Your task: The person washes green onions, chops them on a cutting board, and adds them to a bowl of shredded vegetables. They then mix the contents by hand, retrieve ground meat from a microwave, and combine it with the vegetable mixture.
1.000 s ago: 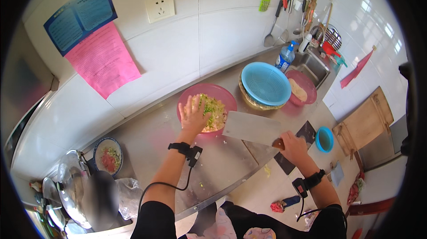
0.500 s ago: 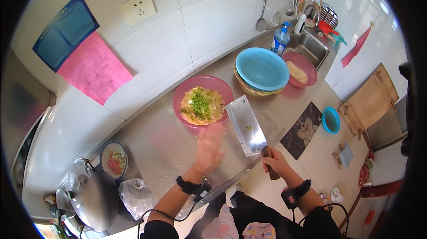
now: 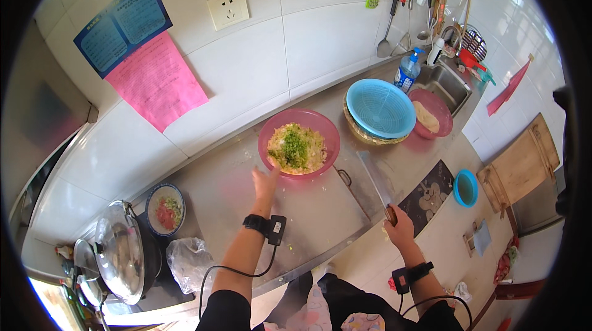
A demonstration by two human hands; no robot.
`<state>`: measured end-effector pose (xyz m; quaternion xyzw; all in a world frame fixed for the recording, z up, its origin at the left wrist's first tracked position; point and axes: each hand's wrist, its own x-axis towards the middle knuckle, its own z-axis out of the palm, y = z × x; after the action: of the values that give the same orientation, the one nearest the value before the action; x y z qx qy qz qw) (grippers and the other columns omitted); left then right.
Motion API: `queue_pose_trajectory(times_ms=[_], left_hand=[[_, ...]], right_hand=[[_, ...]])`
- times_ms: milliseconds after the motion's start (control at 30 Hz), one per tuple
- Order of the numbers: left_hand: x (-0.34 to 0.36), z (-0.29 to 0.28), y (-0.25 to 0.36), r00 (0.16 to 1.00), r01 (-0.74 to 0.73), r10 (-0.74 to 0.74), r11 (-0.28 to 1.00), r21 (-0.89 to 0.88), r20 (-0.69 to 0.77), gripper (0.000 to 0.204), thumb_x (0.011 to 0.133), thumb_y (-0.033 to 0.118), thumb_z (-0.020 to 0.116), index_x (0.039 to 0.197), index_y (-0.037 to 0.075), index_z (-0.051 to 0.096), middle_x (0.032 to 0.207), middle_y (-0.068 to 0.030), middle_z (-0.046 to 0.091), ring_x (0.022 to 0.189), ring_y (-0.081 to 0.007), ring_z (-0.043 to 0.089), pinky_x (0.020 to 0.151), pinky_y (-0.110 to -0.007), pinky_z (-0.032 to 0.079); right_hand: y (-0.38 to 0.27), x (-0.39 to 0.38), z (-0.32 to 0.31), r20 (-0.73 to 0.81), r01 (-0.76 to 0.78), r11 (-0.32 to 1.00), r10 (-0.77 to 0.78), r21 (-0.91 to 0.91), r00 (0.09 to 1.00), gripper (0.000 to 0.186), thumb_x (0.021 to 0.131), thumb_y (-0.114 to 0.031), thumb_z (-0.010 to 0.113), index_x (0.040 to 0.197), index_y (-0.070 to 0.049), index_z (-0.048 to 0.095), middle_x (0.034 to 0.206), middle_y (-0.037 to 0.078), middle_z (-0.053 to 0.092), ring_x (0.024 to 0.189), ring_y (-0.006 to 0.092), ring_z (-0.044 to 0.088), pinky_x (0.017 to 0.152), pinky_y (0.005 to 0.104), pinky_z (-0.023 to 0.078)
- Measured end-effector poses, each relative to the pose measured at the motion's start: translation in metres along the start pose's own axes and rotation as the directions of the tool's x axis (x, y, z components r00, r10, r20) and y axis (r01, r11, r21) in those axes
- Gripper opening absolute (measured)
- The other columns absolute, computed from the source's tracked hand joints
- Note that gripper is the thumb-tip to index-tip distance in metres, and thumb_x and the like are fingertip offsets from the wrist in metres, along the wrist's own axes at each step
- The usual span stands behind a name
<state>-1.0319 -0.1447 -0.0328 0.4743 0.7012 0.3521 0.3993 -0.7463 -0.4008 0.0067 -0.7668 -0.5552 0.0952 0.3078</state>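
By the fingers of the right hand (image 3: 399,226), the wooden handle of a cleaver (image 3: 374,177) is clasped, its blade aimed toward eleven o'clock. Nothing is grasped by the left hand (image 3: 265,184), held at seven o'clock of the pink bowl (image 3: 333,138), contact unclear. Chopped food (image 3: 297,146) is contained there, on the metal surface (image 3: 320,217); at two o'clock, a blue colander (image 3: 380,109) is stacked.

Printed in pale, small lines on the blue sheet (image 3: 125,26), in darker rows on the pink paper (image 3: 157,79) just below, and in white on the blue label (image 3: 402,79) of the pump bottle (image 3: 409,69). Too small everywhere to be read with certainty.
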Motion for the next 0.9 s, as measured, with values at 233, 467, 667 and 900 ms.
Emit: queue_pose_trajectory(times_ms=[233, 467, 667, 900], left_hand=[[-0.002, 0.035, -0.003, 0.823, 0.541, -0.251, 0.619, -0.57, 0.509, 0.026, 0.078, 0.013, 0.053, 0.099, -0.002, 0.047, 0.082, -0.0117, 0.057, 0.062, -0.0232, 0.06, 0.052, -0.035, 0.052], [-0.037, -0.052, -0.054, 0.841, 0.468, -0.216, 0.75, -0.468, 0.496, 0.024, 0.076, 0.01, 0.053, 0.097, 0.0, 0.048, 0.071, -0.0069, 0.055, 0.055, -0.0192, 0.059, 0.046, -0.031, 0.052], [-0.066, -0.117, -0.072, 0.905, 0.283, -0.159, 0.918, -0.277, 0.395, 0.036, 0.076, 0.014, 0.056, 0.11, 0.004, 0.047, 0.086, -0.0072, 0.057, 0.067, -0.0178, 0.06, 0.05, -0.031, 0.052], [-0.094, -0.135, -0.013, 0.852, -0.52, 0.522, 0.853, 0.053, -0.043, 0.026, 0.076, 0.008, 0.059, 0.101, 0.005, 0.057, 0.105, -0.013, 0.054, 0.094, -0.0261, 0.055, 0.077, -0.033, 0.046]], right_hand=[[0.04, 0.015, 0.045, 0.061, -0.047, 0.951, 0.069, -0.306, 0.996, 0.051, 0.069, -0.015, 0.064, 0.117, -0.017, 0.045, 0.092, 0.012, 0.054, 0.079, 0.032, 0.056, 0.064, 0.0395, 0.046], [0.065, 0.033, 0.068, 0.11, -0.034, 0.945, 0.074, -0.326, 0.991, 0.055, 0.071, -0.014, 0.063, 0.121, -0.019, 0.042, 0.093, 0.013, 0.051, 0.084, 0.0318, 0.054, 0.065, 0.0394, 0.046], [0.079, 0.036, 0.072, 0.191, -0.004, 0.922, 0.085, -0.388, 0.978, 0.054, 0.069, -0.015, 0.064, 0.12, -0.016, 0.044, 0.103, 0.013, 0.049, 0.095, 0.0324, 0.049, 0.08, 0.0414, 0.042], [0.09, 0.017, 0.063, -0.015, 0.229, 0.964, -0.233, -0.136, 0.972, 0.047, 0.07, -0.004, 0.057, 0.115, -0.006, 0.047, 0.107, 0.018, 0.048, 0.1, 0.0359, 0.044, 0.085, 0.0414, 0.037]])
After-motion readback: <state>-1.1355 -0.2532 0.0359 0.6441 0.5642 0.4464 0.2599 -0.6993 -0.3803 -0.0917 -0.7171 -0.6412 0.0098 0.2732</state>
